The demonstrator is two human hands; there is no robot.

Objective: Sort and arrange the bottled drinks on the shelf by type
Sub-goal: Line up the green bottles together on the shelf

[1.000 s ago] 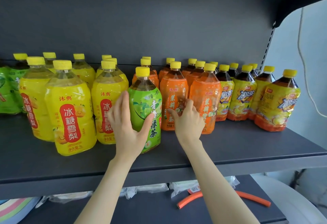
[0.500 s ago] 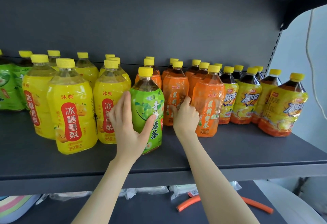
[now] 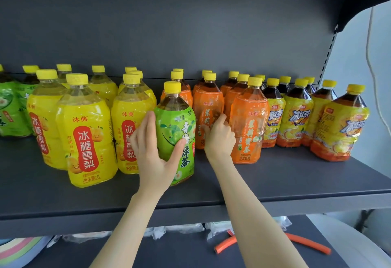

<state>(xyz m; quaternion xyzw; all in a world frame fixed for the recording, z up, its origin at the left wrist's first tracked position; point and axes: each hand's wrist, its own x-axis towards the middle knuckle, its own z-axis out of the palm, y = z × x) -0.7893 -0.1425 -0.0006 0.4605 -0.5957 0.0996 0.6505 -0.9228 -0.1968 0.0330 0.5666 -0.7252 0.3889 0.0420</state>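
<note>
Grip: left hand (image 3: 154, 157) wraps green bottle (image 3: 175, 123); right hand (image 3: 220, 138) curls on orange bottle (image 3: 247, 128).

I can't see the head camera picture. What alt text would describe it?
A person's left hand grips a green-labelled bottle on a dark shelf between yellow-labelled bottles and orange-labelled bottles, while the right hand reaches, fingers curled, among the orange ones. More green bottles stand far left, dark tea bottles far right.

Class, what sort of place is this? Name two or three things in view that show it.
Probably a shop or stockroom: a dark metal shelf with a slotted upright carries bottles grouped by label, yellow pear drinks, orange jasmine teas, iced black teas; the left hand grips a green tea bottle.
</note>
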